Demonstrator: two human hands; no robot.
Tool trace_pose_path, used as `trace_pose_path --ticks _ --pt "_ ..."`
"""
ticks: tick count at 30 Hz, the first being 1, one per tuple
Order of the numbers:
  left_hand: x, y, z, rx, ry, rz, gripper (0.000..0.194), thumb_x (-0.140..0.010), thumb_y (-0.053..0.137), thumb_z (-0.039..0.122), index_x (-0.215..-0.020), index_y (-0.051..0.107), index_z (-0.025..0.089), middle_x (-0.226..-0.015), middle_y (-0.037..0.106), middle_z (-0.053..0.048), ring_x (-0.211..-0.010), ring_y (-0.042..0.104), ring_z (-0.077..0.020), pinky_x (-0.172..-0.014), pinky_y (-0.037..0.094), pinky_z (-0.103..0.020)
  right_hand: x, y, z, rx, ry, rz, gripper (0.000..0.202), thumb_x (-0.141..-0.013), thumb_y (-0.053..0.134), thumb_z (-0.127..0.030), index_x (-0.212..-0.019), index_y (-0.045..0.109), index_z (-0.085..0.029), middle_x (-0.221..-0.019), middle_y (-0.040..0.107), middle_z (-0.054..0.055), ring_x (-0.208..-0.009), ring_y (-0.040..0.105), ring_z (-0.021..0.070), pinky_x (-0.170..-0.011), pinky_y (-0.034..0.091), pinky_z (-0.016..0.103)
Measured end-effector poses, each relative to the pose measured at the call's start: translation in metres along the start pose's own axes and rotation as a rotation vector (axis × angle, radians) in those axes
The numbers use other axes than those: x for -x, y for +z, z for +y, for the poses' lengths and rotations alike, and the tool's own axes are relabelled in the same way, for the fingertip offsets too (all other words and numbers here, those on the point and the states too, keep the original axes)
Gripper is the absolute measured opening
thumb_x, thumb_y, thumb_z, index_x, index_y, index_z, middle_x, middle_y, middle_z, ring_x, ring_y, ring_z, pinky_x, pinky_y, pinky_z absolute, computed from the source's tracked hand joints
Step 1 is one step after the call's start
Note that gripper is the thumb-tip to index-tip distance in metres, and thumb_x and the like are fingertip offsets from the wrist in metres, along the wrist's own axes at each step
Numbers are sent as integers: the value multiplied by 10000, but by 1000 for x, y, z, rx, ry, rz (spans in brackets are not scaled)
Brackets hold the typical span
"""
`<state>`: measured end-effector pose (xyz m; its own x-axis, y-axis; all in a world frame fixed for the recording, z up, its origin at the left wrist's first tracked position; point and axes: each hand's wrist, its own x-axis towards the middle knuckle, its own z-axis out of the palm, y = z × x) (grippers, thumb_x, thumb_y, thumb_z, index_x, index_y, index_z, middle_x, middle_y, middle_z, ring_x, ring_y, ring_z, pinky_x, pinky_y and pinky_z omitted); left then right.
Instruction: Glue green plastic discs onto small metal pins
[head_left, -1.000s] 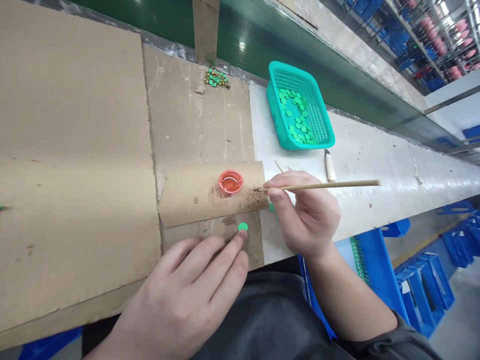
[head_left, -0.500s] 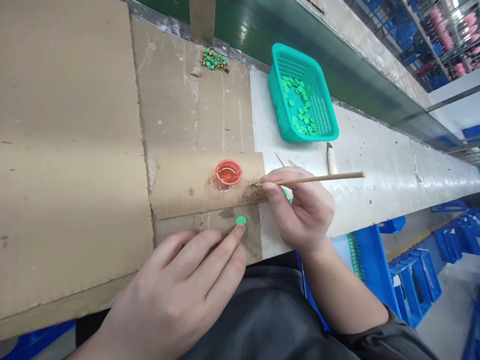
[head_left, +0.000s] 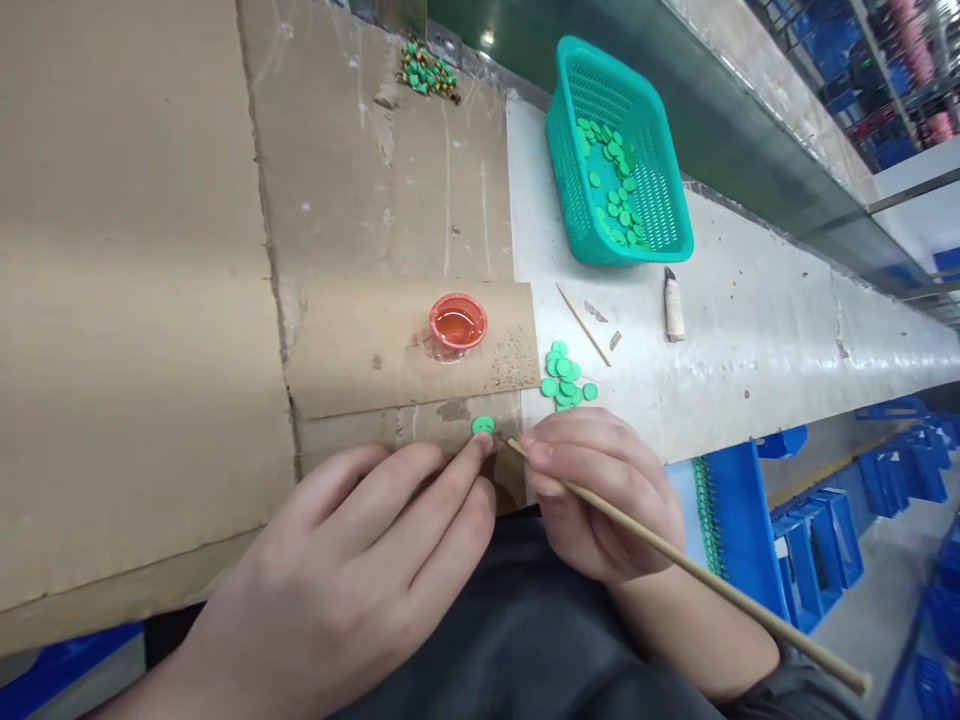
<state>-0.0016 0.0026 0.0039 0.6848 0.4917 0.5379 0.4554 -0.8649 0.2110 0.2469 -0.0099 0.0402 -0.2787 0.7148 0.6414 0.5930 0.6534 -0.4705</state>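
Note:
A small green disc (head_left: 483,425) with two dark marks lies on the cardboard. My left hand (head_left: 375,550) is laid flat, fingers stretched out, one fingertip pressing the disc's near edge. Pinched in my right hand (head_left: 600,490) is a long thin wooden stick (head_left: 697,570), its fine dark tip just right of the disc; whether they touch I cannot tell. Above the hands stands a red cup (head_left: 458,322) of clear liquid on a cardboard strip (head_left: 360,350). Tiny dark specks (head_left: 514,362) are scattered over the strip's right end. Beside them lies a pile of green discs (head_left: 566,370).
A teal basket (head_left: 566,190) at the upper right contains many green discs. At the back lies a heap of small green and gold pieces (head_left: 427,70). A short stick (head_left: 583,325) and a white-handled tool (head_left: 673,308) rest on the pale tabletop. Blue bins (head_left: 750,530) stand below.
My right hand has moved down and left from the specks to the disc, swinging the stick's back end downward. The pile of green discs is now uncovered. My left hand stays on the disc.

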Motion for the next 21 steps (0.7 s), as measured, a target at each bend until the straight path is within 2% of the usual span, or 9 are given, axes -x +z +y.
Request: trace_pose_path --ticks 17,21 --pt "2 2 -1 12 -10 -7 224 -1144 630 137 -1300 791 141 -1365 861 -108 -1174 740 -322 -964 522 -530 3 3 3 -28 20 -25 187 -1082 763 -26 -1247 817 -94 -1090 911 127 -1006 909 216 -924 787 341" --pt "2 2 -1 15 -12 -6 207 -1164 624 155 -1307 773 142 -1368 863 -96 -1178 732 -317 -968 520 -534 2 3 3 -18 19 -18 188 -1096 756 -38 -1259 815 -111 -1077 910 115 -989 907 218 -891 791 355"
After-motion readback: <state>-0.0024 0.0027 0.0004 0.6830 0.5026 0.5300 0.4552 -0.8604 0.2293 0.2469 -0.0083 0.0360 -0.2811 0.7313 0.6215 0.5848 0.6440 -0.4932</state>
